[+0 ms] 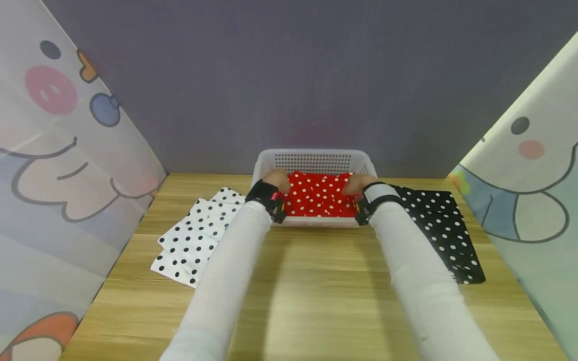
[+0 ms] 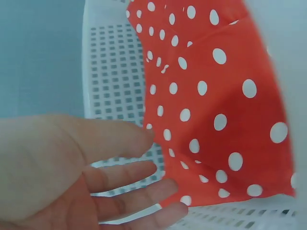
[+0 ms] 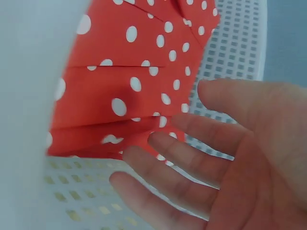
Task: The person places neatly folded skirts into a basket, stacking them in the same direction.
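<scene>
A red cloth with white polka dots (image 1: 318,195) lies in a white perforated plastic basket (image 1: 316,152). My left hand (image 1: 277,179) is inside the basket at the cloth's left side. In the left wrist view its thumb and fingers are apart, fingertips right at the cloth's edge, with nothing gripped. Over the right side of the cloth is my right hand (image 1: 356,184). The right wrist view shows its fingers (image 3: 168,182) spread and fairly straight, some overlapping the cloth's edge, thumb apart from them. Folds run across the red fabric there.
A white cloth with black dots (image 1: 198,235) lies folded on the wooden table (image 1: 316,296) left of the basket. To the right is a black cloth with white dots (image 1: 444,230), partly behind my right sleeve. A grey wall (image 1: 316,75) stands behind the basket.
</scene>
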A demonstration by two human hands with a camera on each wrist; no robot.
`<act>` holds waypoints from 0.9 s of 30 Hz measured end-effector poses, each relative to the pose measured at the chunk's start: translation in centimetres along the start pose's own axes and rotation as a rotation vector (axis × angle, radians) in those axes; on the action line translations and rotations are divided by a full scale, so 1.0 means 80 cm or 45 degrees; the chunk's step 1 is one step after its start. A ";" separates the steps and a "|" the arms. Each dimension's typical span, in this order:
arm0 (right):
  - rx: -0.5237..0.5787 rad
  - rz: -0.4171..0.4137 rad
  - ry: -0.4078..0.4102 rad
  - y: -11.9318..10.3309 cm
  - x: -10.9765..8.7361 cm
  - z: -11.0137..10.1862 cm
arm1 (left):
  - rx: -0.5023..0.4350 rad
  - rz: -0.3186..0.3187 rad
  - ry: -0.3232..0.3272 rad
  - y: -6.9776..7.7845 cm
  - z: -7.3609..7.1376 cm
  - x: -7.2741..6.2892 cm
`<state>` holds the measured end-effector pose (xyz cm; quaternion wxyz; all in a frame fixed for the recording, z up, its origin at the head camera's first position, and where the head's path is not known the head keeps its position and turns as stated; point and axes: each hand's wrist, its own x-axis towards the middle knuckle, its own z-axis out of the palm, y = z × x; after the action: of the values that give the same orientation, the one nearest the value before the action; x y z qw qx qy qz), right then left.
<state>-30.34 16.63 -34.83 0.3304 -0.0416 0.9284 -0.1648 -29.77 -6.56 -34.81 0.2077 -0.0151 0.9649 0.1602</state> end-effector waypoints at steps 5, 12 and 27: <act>-0.206 -0.148 0.079 -0.004 -0.020 -0.007 | 0.113 0.088 0.044 0.003 -0.001 -0.019; -0.227 -0.331 0.282 -0.013 -0.056 -0.002 | 0.177 0.216 0.199 -0.002 0.002 -0.042; -0.260 -0.564 0.827 0.003 -0.108 0.065 | 0.228 0.393 0.716 -0.032 0.048 -0.099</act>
<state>-20.33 16.99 -33.51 -0.0293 -0.2189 0.9647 -0.1435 -20.77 -8.06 -35.72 -0.0931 0.1061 0.9855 0.0942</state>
